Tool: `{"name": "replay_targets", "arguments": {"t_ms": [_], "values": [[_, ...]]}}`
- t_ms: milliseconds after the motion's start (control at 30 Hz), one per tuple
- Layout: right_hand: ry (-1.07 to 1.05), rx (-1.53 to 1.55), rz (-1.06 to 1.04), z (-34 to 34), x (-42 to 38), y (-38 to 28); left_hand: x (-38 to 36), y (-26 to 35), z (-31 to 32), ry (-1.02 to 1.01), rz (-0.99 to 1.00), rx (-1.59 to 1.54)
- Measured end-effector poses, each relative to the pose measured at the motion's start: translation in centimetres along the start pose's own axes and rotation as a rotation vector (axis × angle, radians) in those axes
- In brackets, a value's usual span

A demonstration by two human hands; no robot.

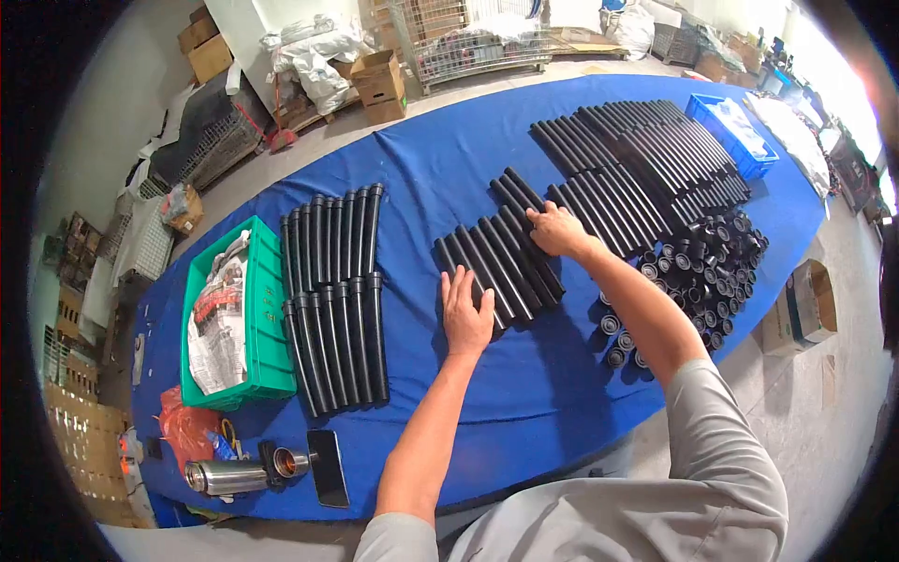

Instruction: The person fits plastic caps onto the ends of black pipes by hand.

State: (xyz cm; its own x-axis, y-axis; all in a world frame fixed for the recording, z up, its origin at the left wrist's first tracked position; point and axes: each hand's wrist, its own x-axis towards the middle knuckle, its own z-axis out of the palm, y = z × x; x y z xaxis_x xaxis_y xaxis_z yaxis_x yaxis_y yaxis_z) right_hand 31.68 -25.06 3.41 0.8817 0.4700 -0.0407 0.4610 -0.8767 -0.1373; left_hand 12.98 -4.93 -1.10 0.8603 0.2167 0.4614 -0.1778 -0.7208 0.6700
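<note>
Several black tubes (482, 272) lie side by side in a slanted group on the blue cloth in front of me. My left hand (467, 317) rests at the near left of this group, fingers stretched out and touching the outer tubes. At the group's right edge, my right hand (558, 230) has its fingers curled round a black tube (518, 194); the palm side is hidden. Beyond it lies a large bank of similar tubes (609, 206). A heap of black round caps (698, 272) sits below my right forearm's far side.
Two rows of capped black tubes (335, 309) lie on the left, beside a green crate (265, 328) with newspaper inside. Near the front edge are a steel flask (225, 477), a phone (329, 468) and a red plastic bag (186, 426). A blue basket (757, 167) stands far right.
</note>
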Motion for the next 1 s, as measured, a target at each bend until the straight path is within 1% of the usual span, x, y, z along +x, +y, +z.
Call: {"name": "replay_targets", "arguments": {"t_ms": [67,167,200,367,400,500,533,567,633,667,733,867,900,967,1000], "values": [[-0.047,0.016,0.049,-1.6,-2.9,-1.1,-0.2,0.0,-0.1,0.001,-0.001,0.007],[-0.025,-0.018,0.007,-0.8,-5.8,-0.8,-0.1,-0.4,0.3,0.003,-0.002,0.015],[-0.017,0.002,0.037,-1.1,-7.0,-1.2,0.0,-0.4,0.3,0.004,0.002,0.022],[-0.034,0.025,0.087,-1.5,-9.9,-1.9,0.0,-0.3,0.2,-0.025,-0.017,0.008],[-0.034,0.033,0.098,-1.5,-10.2,-2.1,0.0,-0.4,0.2,-0.021,-0.009,0.02],[0.057,0.018,0.057,-0.5,-10.7,-1.7,0.1,-0.5,0.7,-0.023,0.02,0.059],[0.111,-0.019,0.01,0.1,-10.4,-1.6,0.2,-0.6,0.8,-0.045,0.025,0.085],[0.121,-0.064,0.022,0.6,-10.2,-1.3,0.3,-0.7,1.0,-0.069,0.029,0.109],[0.137,-0.151,0.055,-1.0,-11.4,-2.8,0.7,-0.8,0.9,-0.116,0.049,0.099],[0.17,-0.124,0.067,-0.6,-11.5,-2.7,1.0,-0.9,0.9,-0.135,0.065,0.103],[0.16,-0.121,0.087,-0.6,-11.7,-2.5,1.3,-0.7,1.1,-0.16,0.067,0.067],[0.205,-0.126,0.068,-0.3,-11.8,-2.0,1.6,-0.7,2.3,-0.11,0.07,0.035],[0.192,-0.105,0.059,-0.6,-12.0,-2.0,1.5,-0.5,2.4,-0.106,0.067,0.035],[0.086,-0.102,0.087,-0.7,-11.3,-1.4,1.5,-0.2,2.4,-0.087,0.052,0.046],[0.084,-0.094,0.096,-0.9,-11.2,-1.3,1.5,-0.7,2.7,-0.086,0.061,0.037]]}}
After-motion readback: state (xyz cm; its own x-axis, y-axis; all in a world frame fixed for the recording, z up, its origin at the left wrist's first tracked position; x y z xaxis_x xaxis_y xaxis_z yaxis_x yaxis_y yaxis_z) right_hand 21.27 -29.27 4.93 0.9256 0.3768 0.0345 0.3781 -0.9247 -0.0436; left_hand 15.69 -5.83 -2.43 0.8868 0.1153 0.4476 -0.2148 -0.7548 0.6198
